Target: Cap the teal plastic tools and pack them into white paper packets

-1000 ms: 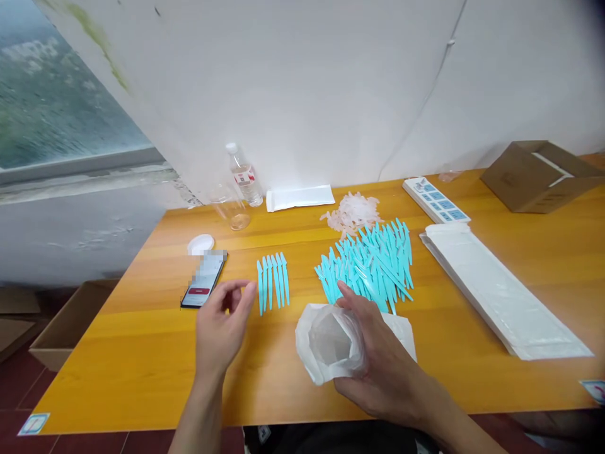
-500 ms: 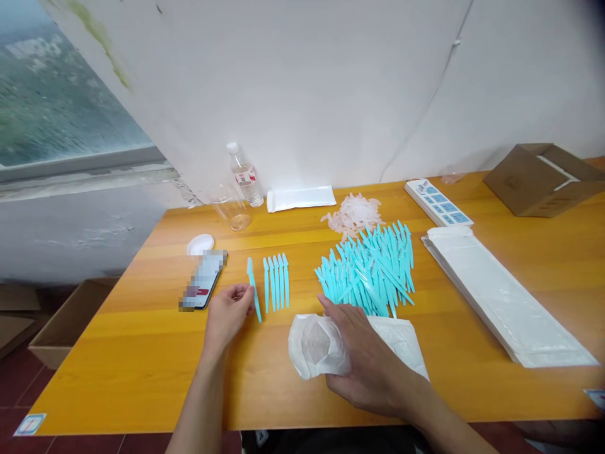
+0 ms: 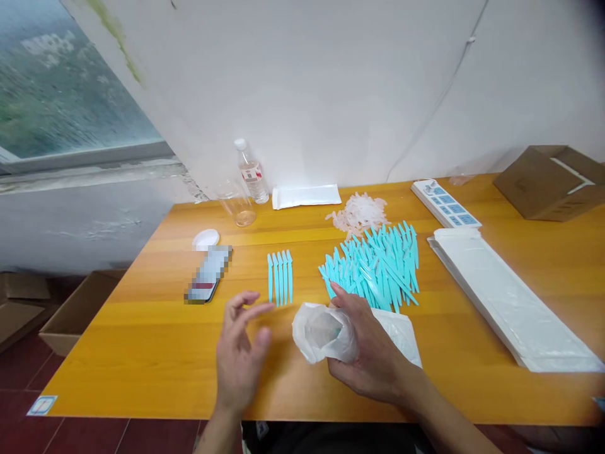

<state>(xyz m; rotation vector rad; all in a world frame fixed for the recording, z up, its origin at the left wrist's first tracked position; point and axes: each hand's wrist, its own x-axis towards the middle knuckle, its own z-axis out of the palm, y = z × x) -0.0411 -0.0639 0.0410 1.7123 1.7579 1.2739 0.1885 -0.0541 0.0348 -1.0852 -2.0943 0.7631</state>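
Note:
My right hand (image 3: 366, 343) is wrapped round a white plastic bag (image 3: 302, 337), its mouth gaping towards me. A faint bluish-green spot shows inside the bag. To its left, my left hand (image 3: 243, 343) hovers over the table, fingers apart and empty. Several turquoise plastic sticks with blade-like ends, resembling eyebrow razors (image 3: 280, 279), lie in a neat row just beyond my left hand. Past my right hand spreads a large loose pile of the same turquoise razors (image 3: 378, 268). Partly under my right hand lies another white packet (image 3: 401, 334).
Behind the pile is a heap of small translucent pinkish pieces (image 3: 360, 213). A phone (image 3: 210, 274), white lid (image 3: 206, 239), clear jar (image 3: 239, 208) and water bottle (image 3: 253, 176) stand left. White bags (image 3: 510, 302), a power strip (image 3: 447, 205) and a cardboard box (image 3: 551, 183) sit right.
The single turquoise razor that my left hand held is gone from its fingers. That hand has opened and come nearer to the bag. The row of razors still lies in place.

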